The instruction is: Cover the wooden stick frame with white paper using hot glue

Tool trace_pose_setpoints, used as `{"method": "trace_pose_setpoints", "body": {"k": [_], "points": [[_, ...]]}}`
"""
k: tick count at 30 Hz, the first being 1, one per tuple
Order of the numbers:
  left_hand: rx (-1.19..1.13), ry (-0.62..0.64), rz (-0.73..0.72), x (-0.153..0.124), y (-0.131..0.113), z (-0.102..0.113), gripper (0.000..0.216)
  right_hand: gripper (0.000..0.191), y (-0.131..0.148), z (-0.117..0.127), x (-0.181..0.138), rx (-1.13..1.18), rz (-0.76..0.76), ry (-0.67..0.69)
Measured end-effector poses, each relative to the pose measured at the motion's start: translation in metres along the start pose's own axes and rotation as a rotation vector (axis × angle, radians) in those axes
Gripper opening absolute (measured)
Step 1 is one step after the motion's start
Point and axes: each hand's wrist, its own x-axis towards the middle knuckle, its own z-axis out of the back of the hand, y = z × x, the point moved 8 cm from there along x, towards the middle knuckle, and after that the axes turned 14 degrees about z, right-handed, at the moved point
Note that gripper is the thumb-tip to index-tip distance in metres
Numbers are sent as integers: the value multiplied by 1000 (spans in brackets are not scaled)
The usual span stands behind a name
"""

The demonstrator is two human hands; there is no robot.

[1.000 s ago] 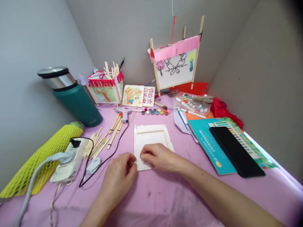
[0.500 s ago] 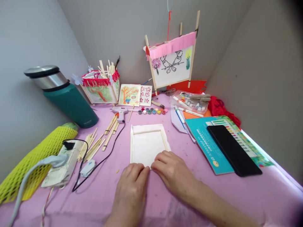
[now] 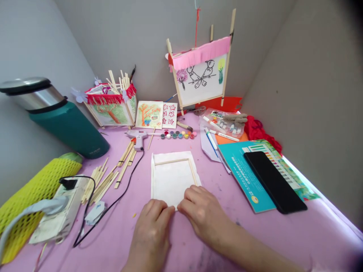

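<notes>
A white sheet (image 3: 171, 177) lies flat on the pink tabletop, with thin wooden sticks forming a rectangular frame on it. My left hand (image 3: 151, 230) curls over the near edge of the sheet, left of its middle. Just beside it, my right hand (image 3: 202, 215) has its fingers on the near right part of that edge. The fingers of both hands meet the sheet, and they hide the near wooden stick, if there is one.
A hot glue gun (image 3: 137, 138) stands beyond the sheet, its black cable running to a power strip (image 3: 58, 215). Loose wooden sticks (image 3: 99, 185) lie to the left. A teal book (image 3: 246, 177) with a black tablet (image 3: 273, 181) lies to the right.
My right hand has drawn back from the sheet's middle to its near edge, closer to my left hand. The whole scene has shifted left in view as my head turned.
</notes>
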Motion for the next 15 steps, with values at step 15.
{"method": "trace_pose_setpoints", "body": {"k": [15], "points": [[413,237,237,97,29,20,33,15,-27,43,-38,22,-328,-169]]}}
